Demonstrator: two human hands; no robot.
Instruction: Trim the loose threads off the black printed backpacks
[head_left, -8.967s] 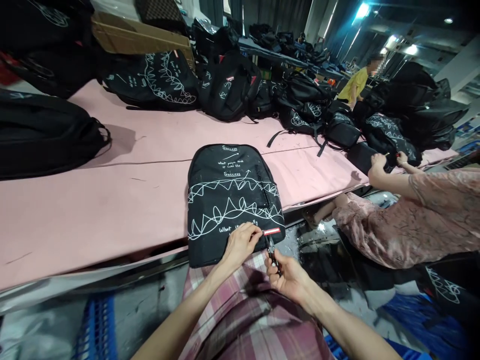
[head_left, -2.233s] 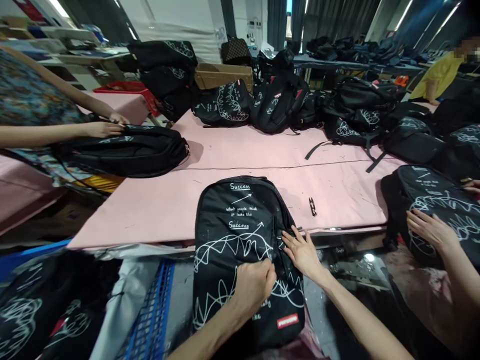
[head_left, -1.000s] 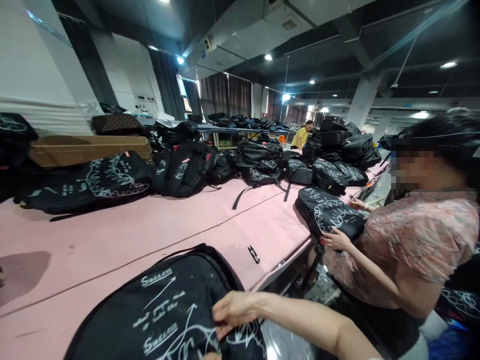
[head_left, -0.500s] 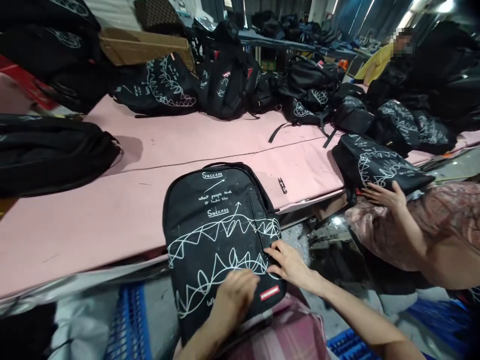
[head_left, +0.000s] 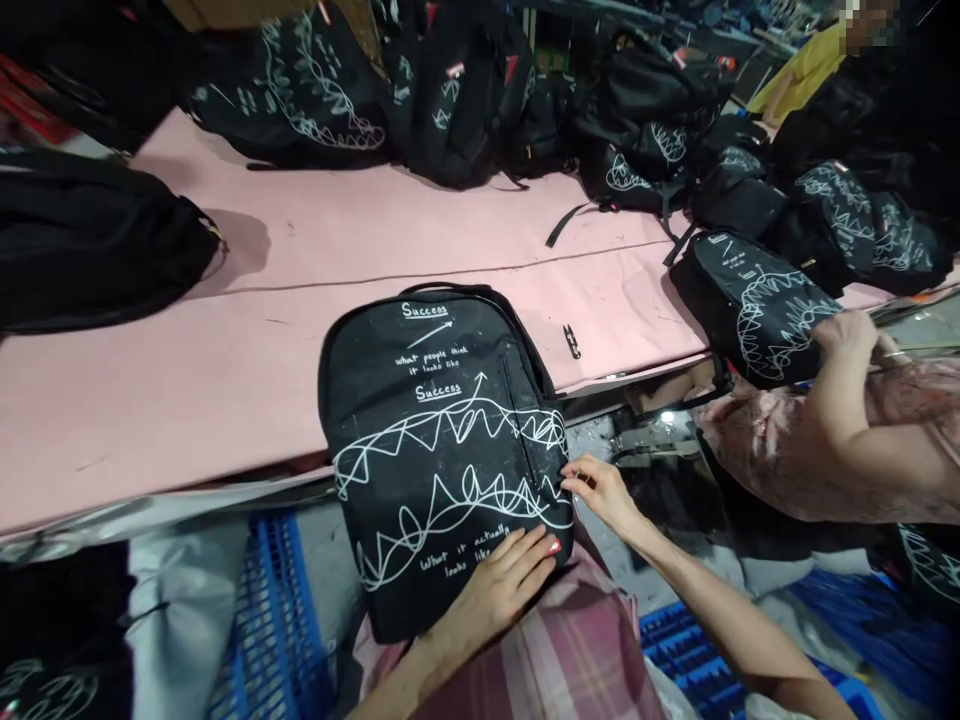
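Note:
A black backpack [head_left: 442, 450] with white scribbled lines and the word "Success" leans from my lap against the table edge, front panel up. My left hand [head_left: 506, 585] lies flat on its lower front, fingers stretched out over the corner where a bit of the red label shows. At the bag's right side, my right hand [head_left: 600, 490] has thumb and fingertips drawn together in a pinch. Anything between those fingertips is too small to make out. Small thread snips [head_left: 572, 342] lie on the pink table [head_left: 247, 370], right of the bag's top.
More black backpacks [head_left: 450, 110] line the back of the table, and another black bag [head_left: 97, 245] lies at the left. On the right, a co-worker's hand [head_left: 847, 345] rests on a similar backpack [head_left: 772, 305]. Blue plastic crates [head_left: 274, 600] stand below.
My left hand has gone from curled above the bag to flat on it, covering most of the red label. My right hand has slid off the front panel to the bag's side.

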